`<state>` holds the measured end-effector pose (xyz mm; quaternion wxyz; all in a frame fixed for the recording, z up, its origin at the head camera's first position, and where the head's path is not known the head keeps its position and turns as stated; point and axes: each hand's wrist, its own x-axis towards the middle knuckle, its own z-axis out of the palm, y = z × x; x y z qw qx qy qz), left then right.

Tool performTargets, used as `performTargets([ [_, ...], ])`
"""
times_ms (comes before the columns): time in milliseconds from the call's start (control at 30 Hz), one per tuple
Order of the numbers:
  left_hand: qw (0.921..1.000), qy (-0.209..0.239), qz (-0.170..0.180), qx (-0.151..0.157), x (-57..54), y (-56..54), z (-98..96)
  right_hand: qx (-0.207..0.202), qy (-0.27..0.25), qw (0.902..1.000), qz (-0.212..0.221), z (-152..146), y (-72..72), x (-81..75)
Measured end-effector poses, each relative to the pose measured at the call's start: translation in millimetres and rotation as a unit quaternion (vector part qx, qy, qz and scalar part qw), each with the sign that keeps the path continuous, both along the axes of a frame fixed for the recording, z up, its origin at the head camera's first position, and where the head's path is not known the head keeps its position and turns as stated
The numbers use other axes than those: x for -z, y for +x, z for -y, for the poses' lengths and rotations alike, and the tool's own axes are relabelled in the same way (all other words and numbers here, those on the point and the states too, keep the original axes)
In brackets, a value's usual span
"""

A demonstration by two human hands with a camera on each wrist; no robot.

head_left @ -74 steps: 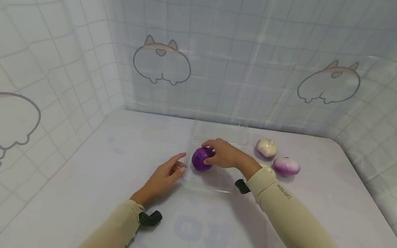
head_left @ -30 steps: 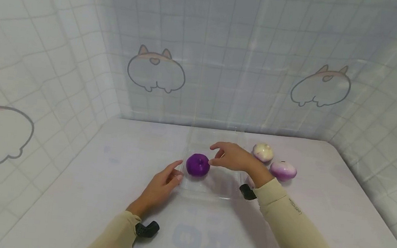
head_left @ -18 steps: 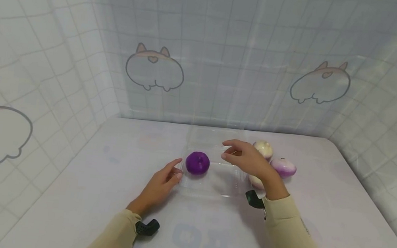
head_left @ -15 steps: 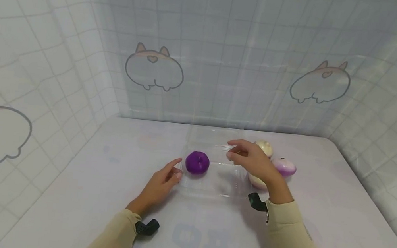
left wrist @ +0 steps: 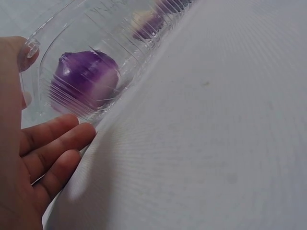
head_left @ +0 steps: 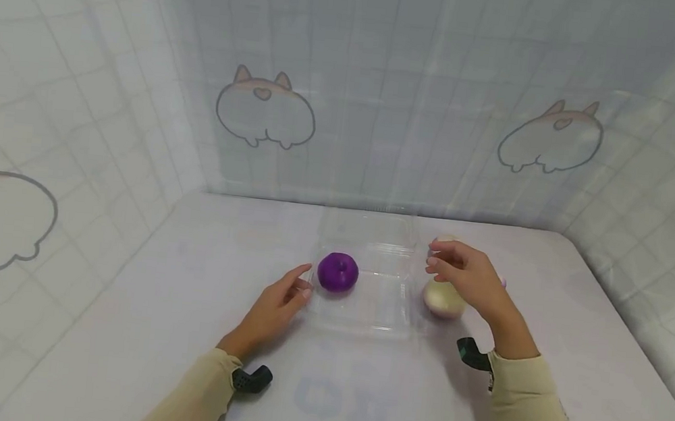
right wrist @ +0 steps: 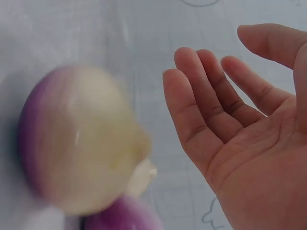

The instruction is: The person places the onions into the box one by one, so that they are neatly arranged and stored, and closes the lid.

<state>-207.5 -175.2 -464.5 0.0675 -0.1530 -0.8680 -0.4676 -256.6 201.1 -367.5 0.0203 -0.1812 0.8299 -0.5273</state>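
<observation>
Right hand [head_left: 470, 276] held nothing: fingers loosely bent, thumb apart, hovering at the onion group right of the box, just above a cream-and-purple onion [head_left: 443, 303]; couldn't confirm contact. Left hand [head_left: 272, 309] wasn't clamped on anything either: fingers extended at the left wall of the clear plastic clamshell box [head_left: 357, 325], a fingertip apparently on the rim, probably to stop it sliding. Dark purple onion [head_left: 337, 273] sat in the base, toward the left wall. Lid [head_left: 368, 227] lay folded back toward the wall sheet [head_left: 402, 169], presumably to leave the base reachable from above. Second pale onion [head_left: 447, 237] and a purple-skinned onion [right wrist: 122, 218] were grouped by the right hand, likely for easy reach. No brand readable: right sleeve lettering [head_left: 566, 417] too small, blue tabletop print [head_left: 339, 400] too blurred. Wall sheet carried only grid lines and cartoon animal rumps [head_left: 266, 115].
</observation>
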Motion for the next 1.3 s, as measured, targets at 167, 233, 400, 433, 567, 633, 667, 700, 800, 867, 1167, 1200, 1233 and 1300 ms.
performTargets([
  [167,1.0000,0.000,-0.006,0.003,-2.0,-5.0,2.6,0.020,0.017,0.9997,-0.002,-15,4.0,2.8],
  [233,1.0000,-0.002,-0.003,0.007,-0.7,-5.7,3.3,0.027,0.028,0.9992,-0.005,-21,7.8,3.5],
  [400,0.9999,0.003,-0.008,0.015,2.1,-6.3,0.5,0.037,0.043,0.9984,-0.008,-37,14.5,5.8],
  [433,0.9998,0.005,-0.012,0.016,2.3,-6.8,-0.2,0.039,0.044,0.9982,-0.010,-39,14.9,6.5],
  [567,0.9997,0.004,-0.020,0.017,1.9,-8.5,-1.1,0.048,0.038,0.9981,-0.010,-49,16.7,12.0],
  [633,0.9997,0.001,-0.017,0.016,2.2,-8.5,0.1,0.055,0.036,0.9978,-0.010,-52,18.9,15.5],
  [667,0.9998,-0.002,-0.015,0.014,2.6,-8.3,0.9,0.057,0.034,0.9977,-0.008,-53,20.4,17.4],
  [700,0.9998,-0.003,-0.014,0.013,3.4,-8.1,2.0,0.059,0.034,0.9976,-0.009,-54,21.7,19.2],
  [800,0.9999,-0.003,-0.015,0.008,6.3,-6.6,5.5,0.063,0.038,0.9973,-0.008,-56,25.5,24.4],
  [867,0.9998,-0.001,-0.016,0.007,8.0,-5.5,8.0,0.062,0.041,0.9972,-0.007,-57,27.5,28.1],
  [1167,0.9995,0.010,-0.027,0.010,10.8,-4.8,9.4,0.066,0.054,0.9963,-0.001,-67,29.1,38.1],
  [1200,0.9995,0.010,-0.027,0.011,9.4,-4.9,8.7,0.067,0.055,0.9962,0.005,-67,29.4,38.8],
  [1233,0.9995,0.009,-0.028,0.014,8.1,-5.1,8.0,0.068,0.057,0.9960,0.008,-68,29.7,39.9],
  [1300,0.9993,0.007,-0.031,0.019,6.2,-5.9,6.9,0.064,0.060,0.9961,0.014,-70,29.8,43.0],
])
